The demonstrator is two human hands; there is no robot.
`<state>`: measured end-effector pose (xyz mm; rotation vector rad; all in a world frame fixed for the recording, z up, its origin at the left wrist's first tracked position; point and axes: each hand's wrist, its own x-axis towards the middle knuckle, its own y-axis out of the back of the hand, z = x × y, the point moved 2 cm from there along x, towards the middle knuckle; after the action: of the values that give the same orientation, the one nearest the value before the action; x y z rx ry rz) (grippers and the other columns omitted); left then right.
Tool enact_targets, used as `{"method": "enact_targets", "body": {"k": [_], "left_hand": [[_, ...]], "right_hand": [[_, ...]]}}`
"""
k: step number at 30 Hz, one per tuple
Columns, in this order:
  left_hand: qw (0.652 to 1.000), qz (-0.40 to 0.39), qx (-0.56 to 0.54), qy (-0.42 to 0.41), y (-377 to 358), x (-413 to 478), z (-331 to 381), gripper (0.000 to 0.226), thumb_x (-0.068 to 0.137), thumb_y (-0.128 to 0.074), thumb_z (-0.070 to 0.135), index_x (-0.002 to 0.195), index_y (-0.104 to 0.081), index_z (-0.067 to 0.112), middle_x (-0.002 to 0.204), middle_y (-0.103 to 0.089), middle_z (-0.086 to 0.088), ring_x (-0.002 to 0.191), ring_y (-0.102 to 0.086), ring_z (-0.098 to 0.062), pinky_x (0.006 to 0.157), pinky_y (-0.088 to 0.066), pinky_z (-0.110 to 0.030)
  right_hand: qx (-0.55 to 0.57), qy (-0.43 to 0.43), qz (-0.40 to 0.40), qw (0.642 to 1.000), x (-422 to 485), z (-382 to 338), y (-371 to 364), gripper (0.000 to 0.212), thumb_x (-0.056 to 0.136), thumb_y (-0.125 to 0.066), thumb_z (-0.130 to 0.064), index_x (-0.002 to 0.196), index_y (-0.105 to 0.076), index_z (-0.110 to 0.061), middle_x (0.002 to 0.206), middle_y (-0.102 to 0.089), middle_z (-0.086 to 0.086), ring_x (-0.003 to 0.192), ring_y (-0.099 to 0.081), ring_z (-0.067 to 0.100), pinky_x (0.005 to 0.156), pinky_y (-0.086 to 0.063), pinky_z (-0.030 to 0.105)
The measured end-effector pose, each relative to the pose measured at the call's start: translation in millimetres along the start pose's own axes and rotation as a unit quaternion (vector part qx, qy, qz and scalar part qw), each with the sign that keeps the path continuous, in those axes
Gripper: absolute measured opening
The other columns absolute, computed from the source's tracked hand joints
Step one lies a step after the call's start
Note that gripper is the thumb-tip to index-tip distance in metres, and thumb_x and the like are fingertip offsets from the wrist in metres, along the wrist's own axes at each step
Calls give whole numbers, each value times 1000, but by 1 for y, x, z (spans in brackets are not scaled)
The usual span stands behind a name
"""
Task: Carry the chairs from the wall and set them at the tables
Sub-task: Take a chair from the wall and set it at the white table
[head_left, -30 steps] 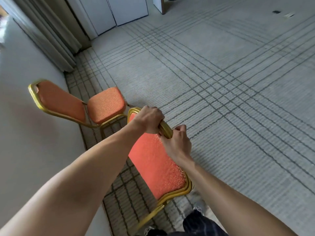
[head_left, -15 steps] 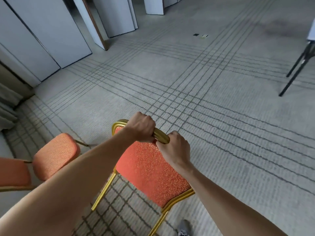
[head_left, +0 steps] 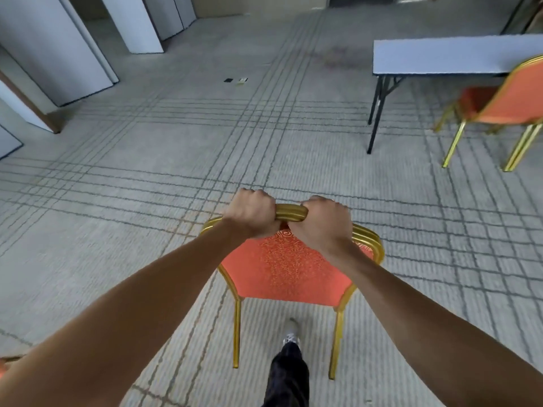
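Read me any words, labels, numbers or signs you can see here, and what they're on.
No readable text anywhere.
The held chair shows only a swirl pattern on its fabric, no letters.
The two small floor plates are too small to show any marking.
The table looks blank.

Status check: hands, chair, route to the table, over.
Both on chair: left hand, right hand gripping top rail. Ahead right, table with second chair at it. Between, carpet shows no obstacle.

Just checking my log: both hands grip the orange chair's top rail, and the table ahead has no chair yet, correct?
Not quite: the head view shows a second chair already at the table. The left hand and right hand do grip the top rail of the held chair.
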<state>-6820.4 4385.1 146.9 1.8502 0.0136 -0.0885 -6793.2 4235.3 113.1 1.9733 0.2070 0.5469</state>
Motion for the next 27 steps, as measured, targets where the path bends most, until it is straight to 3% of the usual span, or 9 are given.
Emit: {"method": "enact_targets", "body": {"k": [4,11,14,17,24,27], "left_hand": [[998,27,-32,-50,-1,92,27,30,91,-45,45,81,-56,18,96,-68,-8,88,-66,-31,75,-42,-35],[986,9,-53,-155,15,233,88,24,88,-46,37,83,-55,15,93,-66,-10,86,-63,-31,76,-41,-37],[980,11,-59,-189,26,282,116,30,88,-47,40,84,-61,13,90,-67,-8,85,-65,-30,74,-44,-36],[972,33,-62,-223,39,331,140,28,87,-50,39,77,-56,14,85,-67,-9,80,-65,-30,70,-43,-35],[971,35,-78,-224,56,444,203,31,84,-55,42,80,-65,13,84,-68,-10,80,-66,-30,72,-45,-35],[970,26,-89,-223,62,489,233,28,84,-55,41,72,-54,16,79,-67,-8,76,-65,-28,69,-44,-35]], "right_hand": [[-92,-21,-16,995,60,65,7,40,78,-55,-48,52,-49,-18,49,-46,-7,46,-45,17,50,-28,26],[-157,-95,-47,982,132,173,26,37,78,-56,-47,53,-48,-21,49,-43,-9,47,-43,16,51,-30,27],[-173,-124,-46,976,154,214,39,41,79,-57,-49,52,-40,-23,56,-55,-5,54,-56,20,54,-32,26],[-181,-141,-37,973,179,256,50,38,82,-53,-52,59,-50,-22,65,-64,-2,62,-62,22,56,-33,27],[-178,-146,-71,970,245,369,59,39,83,-48,-54,69,-61,-20,74,-67,0,72,-66,23,60,-34,28],[-162,-152,-92,971,273,421,63,38,82,-48,-56,72,-60,-22,80,-69,-1,75,-65,23,62,-34,28]]}}
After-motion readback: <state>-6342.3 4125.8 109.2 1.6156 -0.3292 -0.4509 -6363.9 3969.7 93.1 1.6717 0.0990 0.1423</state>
